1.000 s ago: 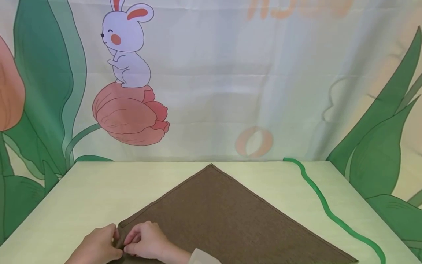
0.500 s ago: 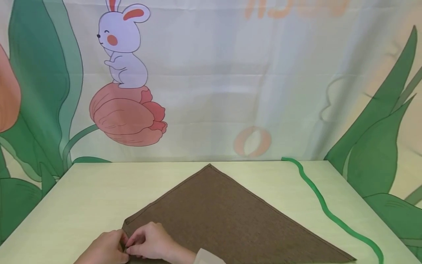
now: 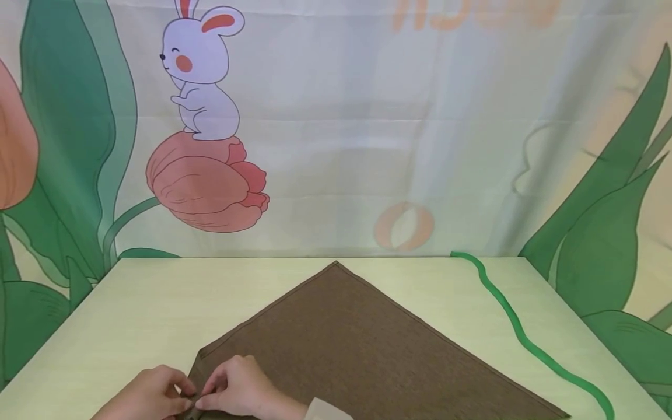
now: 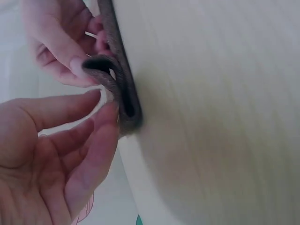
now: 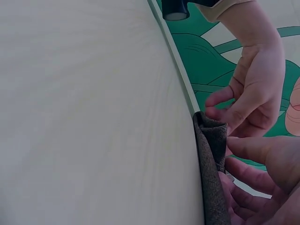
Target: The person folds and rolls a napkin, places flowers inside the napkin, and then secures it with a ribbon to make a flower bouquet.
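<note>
A brown cloth (image 3: pixel 357 344) lies spread as a broad triangle, its peak toward the back of the table. Its left end is turned over into a small fold beneath my two hands. My right hand (image 3: pixel 238 385) pinches the fold between thumb and fingers. My left hand (image 3: pixel 144 394) grips the outer end of the fold, thumb and forefinger facing the right fingertips. In the left wrist view the folded cloth end (image 4: pixel 129 112) shows as an open loop at the table edge. The right wrist view shows the cloth's fuzzy layers (image 5: pixel 211 168) doubled between both hands.
The pale table (image 3: pixel 131 309) reaches back to a printed curtain (image 3: pixel 336 146) with a rabbit and tulips. A wavy green strip (image 3: pixel 511 321) runs along the table's right side. A dark device (image 5: pixel 176 9) is on the left wrist.
The cloth's left edge has turned inward since a second ago. My left hand has drawn slightly left from my right hand in the last half second. The right hand stays nearly in place.
</note>
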Demonstrator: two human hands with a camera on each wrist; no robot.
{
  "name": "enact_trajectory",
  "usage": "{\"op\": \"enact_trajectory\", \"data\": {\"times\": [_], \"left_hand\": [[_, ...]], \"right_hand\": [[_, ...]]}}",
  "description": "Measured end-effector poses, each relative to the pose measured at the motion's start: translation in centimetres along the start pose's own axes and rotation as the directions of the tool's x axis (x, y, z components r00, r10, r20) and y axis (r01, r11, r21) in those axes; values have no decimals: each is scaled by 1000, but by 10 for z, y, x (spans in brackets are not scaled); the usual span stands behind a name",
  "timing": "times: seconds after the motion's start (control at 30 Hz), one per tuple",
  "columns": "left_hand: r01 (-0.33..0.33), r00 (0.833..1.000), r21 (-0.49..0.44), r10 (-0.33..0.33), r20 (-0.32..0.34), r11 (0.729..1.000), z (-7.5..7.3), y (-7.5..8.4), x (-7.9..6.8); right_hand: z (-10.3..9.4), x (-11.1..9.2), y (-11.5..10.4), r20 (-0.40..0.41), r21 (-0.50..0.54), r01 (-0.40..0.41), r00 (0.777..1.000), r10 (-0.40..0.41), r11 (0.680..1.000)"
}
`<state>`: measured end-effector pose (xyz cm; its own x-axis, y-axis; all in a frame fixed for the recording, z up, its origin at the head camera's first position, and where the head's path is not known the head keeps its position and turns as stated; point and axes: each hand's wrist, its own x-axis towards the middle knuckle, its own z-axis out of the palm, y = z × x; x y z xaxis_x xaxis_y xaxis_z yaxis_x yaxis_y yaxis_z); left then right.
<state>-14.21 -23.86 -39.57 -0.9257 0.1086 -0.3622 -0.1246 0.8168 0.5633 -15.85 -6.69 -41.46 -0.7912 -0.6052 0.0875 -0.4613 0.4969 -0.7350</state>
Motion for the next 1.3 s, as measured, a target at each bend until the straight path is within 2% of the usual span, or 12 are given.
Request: {"op": "enact_trajectory", "data": {"times": [0.17,0.27,0.47,0.6,0.7,0.83,0.97,1.07,1.2,1.3], "left_hand": [[44,998,91,-40,-38,995,1,-9,4],[58,998,88,-55,-36,994,1,-14,7],[90,996,-9,-90,-8,996,-1,-19,8],[93,996,-66,-93,8,993,-3,-20,7],[88,996,-101,-89,-4,991,-4,-17,5],[86,996,-160,-88,0,983,-5,-16,1],[109,994,-203,-104,35,973,-7,-20,1],[66,996,-231,-51,69,971,-9,-24,1],[-47,990,-277,81,112,960,-12,-29,1],[-64,989,-285,100,113,956,-11,-29,1]], "right_hand": [[5,-1,-2,3,20,-48,999,48,999],[6,0,-5,12,28,-68,998,68,997],[10,2,-8,28,51,-91,996,89,995],[13,3,-9,39,83,-84,996,81,993],[14,3,-9,35,90,-84,996,81,992],[15,4,-10,34,81,-68,997,66,994],[16,7,-11,11,36,-52,999,52,998],[16,8,-11,-24,-5,-53,998,53,999],[15,10,-11,-46,-46,-46,998,44,998],[14,11,-11,-43,-71,-58,998,55,996]]}}
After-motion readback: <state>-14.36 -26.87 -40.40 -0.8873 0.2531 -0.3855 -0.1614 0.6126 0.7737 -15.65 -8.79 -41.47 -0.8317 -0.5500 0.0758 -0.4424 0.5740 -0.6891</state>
